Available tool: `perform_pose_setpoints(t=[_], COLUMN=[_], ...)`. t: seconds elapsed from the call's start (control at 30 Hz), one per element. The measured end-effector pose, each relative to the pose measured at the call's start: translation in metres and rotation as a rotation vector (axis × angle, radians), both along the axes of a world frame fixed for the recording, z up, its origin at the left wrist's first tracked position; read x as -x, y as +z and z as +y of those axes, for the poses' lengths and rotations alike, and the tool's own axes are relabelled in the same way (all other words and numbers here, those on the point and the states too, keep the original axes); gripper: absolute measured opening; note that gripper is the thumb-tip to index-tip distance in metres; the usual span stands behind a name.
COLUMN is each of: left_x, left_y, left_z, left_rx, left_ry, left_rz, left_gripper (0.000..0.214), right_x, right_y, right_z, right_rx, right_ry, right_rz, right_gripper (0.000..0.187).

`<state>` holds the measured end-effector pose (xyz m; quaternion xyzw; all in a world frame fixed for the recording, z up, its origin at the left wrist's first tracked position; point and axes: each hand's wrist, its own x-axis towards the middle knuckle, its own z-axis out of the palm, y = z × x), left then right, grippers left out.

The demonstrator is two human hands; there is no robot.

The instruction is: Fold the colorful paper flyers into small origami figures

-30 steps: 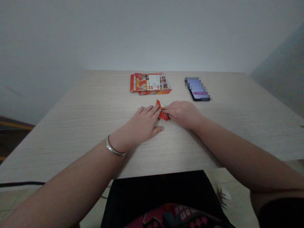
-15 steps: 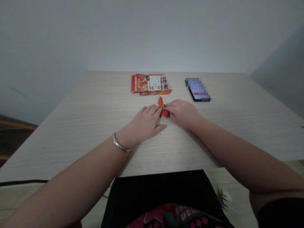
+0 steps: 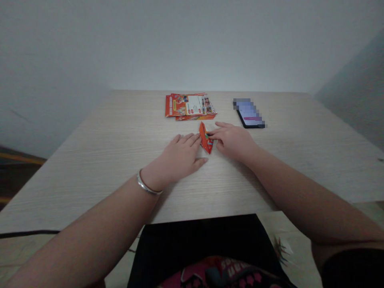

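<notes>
A small piece of folded red and orange printed paper (image 3: 205, 141) lies on the pale wooden table (image 3: 126, 140) between my hands. My left hand (image 3: 182, 155) rests flat at its left side, fingers stretched and fingertips touching the paper's edge, thumb apart below. From the right, my right hand (image 3: 235, 141) reaches a fingertip onto the paper's right part, with its other fingers spread. Neither hand grips the paper. A silver bangle (image 3: 147, 186) sits on my left wrist.
Behind the paper lies a stack of red printed leaflets (image 3: 192, 106). A phone (image 3: 249, 114) with a lit, partly blurred screen lies to their right. The wall (image 3: 210, 48) meets the table's far edge. A dark cable (image 3: 30, 232) runs along the lower left.
Both hands have drawn slightly apart. My right fingers have loosened from a pinch and spread. More of the folded paper shows, reaching further towards me.
</notes>
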<state>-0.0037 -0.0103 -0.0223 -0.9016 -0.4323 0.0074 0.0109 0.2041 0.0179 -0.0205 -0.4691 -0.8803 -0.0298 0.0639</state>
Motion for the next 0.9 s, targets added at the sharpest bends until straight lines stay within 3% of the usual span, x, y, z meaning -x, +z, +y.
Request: perform_pose_setpoints(t=[0.27,0.47,0.67,0.73,0.9], left_x=[0.005,0.009,0.014,0.015,0.015], left_y=[0.006,0.0,-0.007,-0.01,-0.015], left_z=[0.003,0.01,0.022,0.022,0.019], left_rx=[-0.009,-0.011,0.005,-0.023,-0.043], left_ry=[-0.009,-0.066,-0.141,-0.156,-0.193], left_rz=[-0.017,-0.091,-0.15,-0.154,-0.161], left_gripper=[0.058,0.056,0.051,0.053,0.056], right_x=[-0.007,-0.008,-0.024,-0.025,-0.014], right_y=[-0.005,-0.008,-0.021,-0.026,-0.03], right_z=[0.0,0.003,0.019,0.021,0.014], right_rx=[0.04,-0.003,0.13,0.111,0.028], right_ry=[-0.078,-0.046,-0.114,-0.109,-0.104], right_rz=[0.113,0.114,0.301,0.343,0.314], right_gripper=[0.031,0.029,0.026,0.025,0.047])
